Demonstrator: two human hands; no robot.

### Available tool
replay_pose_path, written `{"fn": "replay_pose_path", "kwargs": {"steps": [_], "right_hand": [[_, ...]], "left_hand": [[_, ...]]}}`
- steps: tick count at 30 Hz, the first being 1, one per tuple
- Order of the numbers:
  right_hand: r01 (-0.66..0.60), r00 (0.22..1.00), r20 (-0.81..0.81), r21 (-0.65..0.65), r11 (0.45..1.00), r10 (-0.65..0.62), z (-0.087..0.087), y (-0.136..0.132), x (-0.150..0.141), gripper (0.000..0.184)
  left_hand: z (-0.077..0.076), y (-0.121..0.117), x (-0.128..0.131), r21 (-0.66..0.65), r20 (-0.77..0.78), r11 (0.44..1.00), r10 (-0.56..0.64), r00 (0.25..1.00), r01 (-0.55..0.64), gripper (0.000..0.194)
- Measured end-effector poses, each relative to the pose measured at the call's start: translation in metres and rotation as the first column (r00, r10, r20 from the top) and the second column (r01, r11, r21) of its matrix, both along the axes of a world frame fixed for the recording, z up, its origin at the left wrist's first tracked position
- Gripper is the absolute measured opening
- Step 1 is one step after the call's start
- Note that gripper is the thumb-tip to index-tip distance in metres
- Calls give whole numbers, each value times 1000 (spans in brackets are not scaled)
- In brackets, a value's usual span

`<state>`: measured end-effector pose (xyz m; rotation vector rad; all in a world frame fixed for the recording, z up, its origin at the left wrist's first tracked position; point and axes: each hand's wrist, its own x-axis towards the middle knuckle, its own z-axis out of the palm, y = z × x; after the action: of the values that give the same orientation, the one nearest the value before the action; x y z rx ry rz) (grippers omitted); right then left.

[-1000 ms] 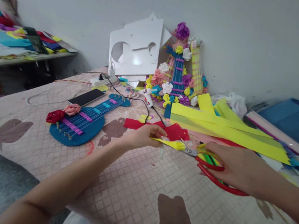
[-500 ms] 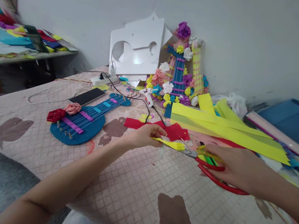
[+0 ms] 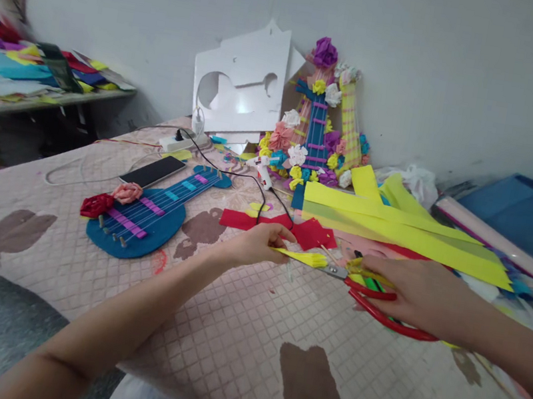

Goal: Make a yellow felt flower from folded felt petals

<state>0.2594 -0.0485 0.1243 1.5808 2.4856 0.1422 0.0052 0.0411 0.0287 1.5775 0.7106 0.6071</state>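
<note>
A thin yellow crepe paper strip [image 3: 305,257] is pinched between the fingers of my left hand [image 3: 263,243], its free end pointing right. In my right hand [image 3: 401,288] are red-handled scissors [image 3: 391,322], the blades [image 3: 333,271] lying along and under the strip. A bit of yellow paper [image 3: 366,274] shows by the right fingers, beside something green and black that I cannot make out. Just behind the strip lies a red paper piece [image 3: 311,235]. Long yellow paper strips [image 3: 393,230] are spread beyond my right hand.
To the left rest a blue paper guitar [image 3: 155,229] with two paper roses and a black phone [image 3: 153,171]. A white glue gun [image 3: 263,171] trails a black cord. Flower-covered paper guitars [image 3: 316,130] and white cut-out boards [image 3: 245,81] lean against the wall.
The view has shifted very slightly. Both hands, the scissors and the yellow strip keep nearly the same positions relative to each other.
</note>
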Motion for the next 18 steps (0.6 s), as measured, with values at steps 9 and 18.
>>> {"fn": "replay_pose_path", "kwargs": {"steps": [9, 18], "right_hand": [[-27, 999, -29, 19, 999, 28, -5, 2, 6, 38], [-23, 1000, -14, -35, 999, 23, -5, 3, 6, 40]], "left_hand": [[-3, 2, 0, -23, 3, 999, -23, 1000, 23, 38], [-4, 3, 0, -43, 1, 998, -49, 999, 49, 39]]}}
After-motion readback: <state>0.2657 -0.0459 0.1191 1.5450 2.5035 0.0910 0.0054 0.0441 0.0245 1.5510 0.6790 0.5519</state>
